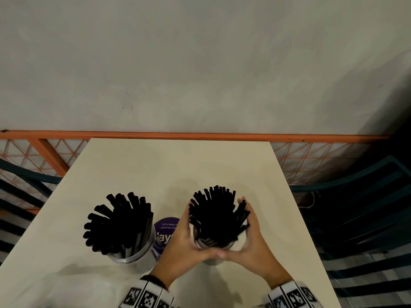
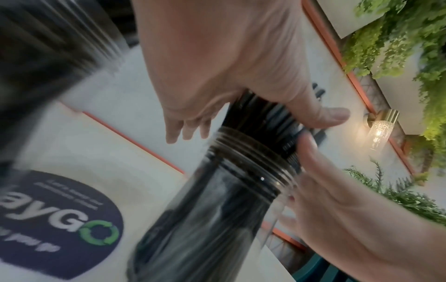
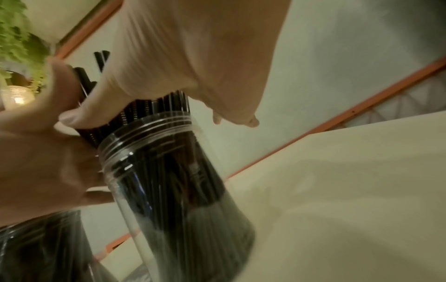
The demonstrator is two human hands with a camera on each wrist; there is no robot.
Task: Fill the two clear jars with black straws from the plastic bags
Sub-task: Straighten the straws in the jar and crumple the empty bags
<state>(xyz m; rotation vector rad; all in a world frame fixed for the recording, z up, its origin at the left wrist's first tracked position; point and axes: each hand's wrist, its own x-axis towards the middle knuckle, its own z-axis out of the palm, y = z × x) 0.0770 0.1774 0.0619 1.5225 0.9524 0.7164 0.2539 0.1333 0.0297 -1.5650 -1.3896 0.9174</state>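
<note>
Two clear jars stand on the pale table (image 1: 155, 165). The left jar (image 1: 135, 255) holds a spread bunch of black straws (image 1: 117, 225). The right jar (image 2: 229, 200) (image 3: 181, 181) is full of black straws (image 1: 216, 216) (image 2: 260, 118) (image 3: 149, 108) that stick out above its threaded rim. My left hand (image 1: 184, 235) (image 2: 229, 66) (image 3: 36, 162) and right hand (image 1: 253, 236) (image 2: 337, 200) (image 3: 193, 57) cup this bundle from both sides just above the rim. The thumbs meet in front of it. The hands hide most of the right jar in the head view.
A round purple sticker (image 1: 168, 227) (image 2: 60, 219) lies on the table between the jars. An orange railing (image 1: 200, 136) with mesh runs behind the table's far edge. Teal chairs stand at the right (image 1: 367, 207) and left (image 1: 22, 174). The left jar (image 3: 43, 248) is close to my left wrist.
</note>
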